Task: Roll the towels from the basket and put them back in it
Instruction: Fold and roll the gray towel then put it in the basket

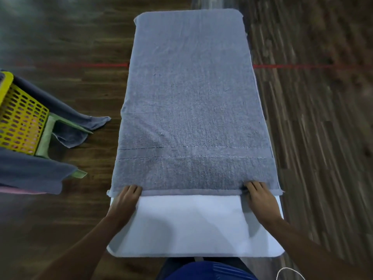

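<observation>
A grey towel (191,102) lies spread flat along a narrow white table (193,225), covering most of it. Its near hem is turned up into a thin first fold. My left hand (126,201) grips that hem at the left corner, fingers curled over the edge. My right hand (259,199) grips the hem near the right corner in the same way. A yellow perforated basket (20,122) stands at the far left on a green stool, with other grey towels (66,118) draped over and around it.
Dark wooden floor surrounds the table, crossed by a red line (292,66). A green stool (48,134) supports the basket at the left. A white cord (282,272) shows at the bottom right. My blue-clad lap sits at the table's near edge.
</observation>
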